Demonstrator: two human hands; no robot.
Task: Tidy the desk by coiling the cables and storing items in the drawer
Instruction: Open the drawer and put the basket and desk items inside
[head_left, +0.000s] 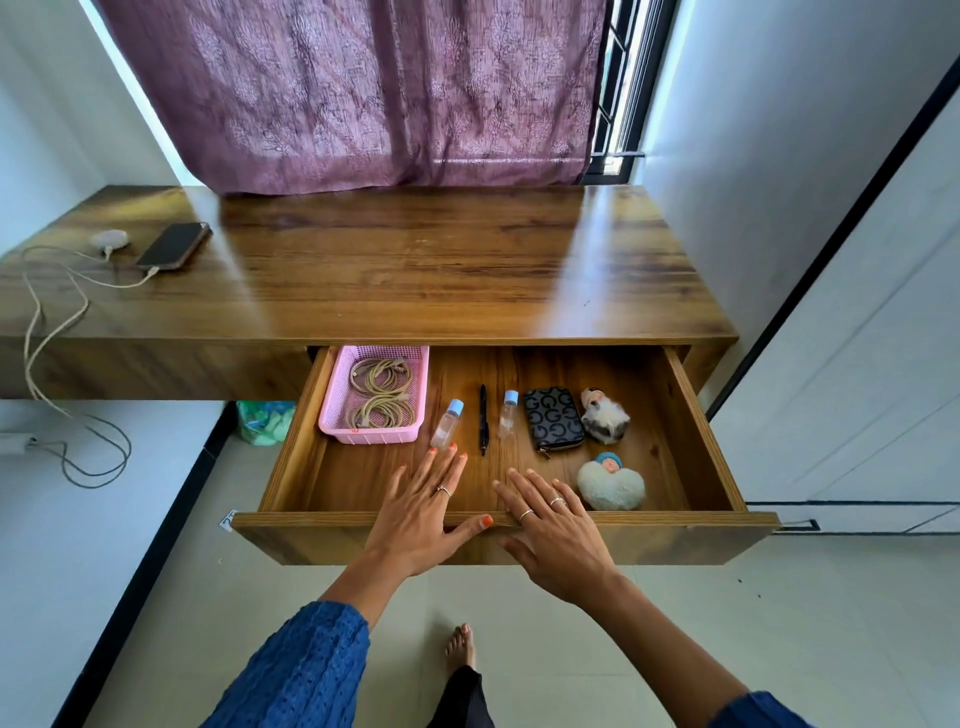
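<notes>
Both hands (423, 512) (553, 530) flat, fingers straight, over open drawer (363, 535) front edge.

This is a room in a home, most likely a bedroom or small study. A purple patterned curtain (353, 88) hangs over a barred window (621, 88) behind a wooden wall-mounted bench (415, 270). White walls and a pale tiled floor (675, 623) surround it, and a bare foot (460, 647) stands on the tiles. A phone (174, 246) charges on the bench. The open drawer (519, 540) holds personal odds and ends: a pink basket (374, 392) of coiled cables, a patterned wallet (553, 418), small bottles, a pen (483, 418) and two soft toys.
</notes>
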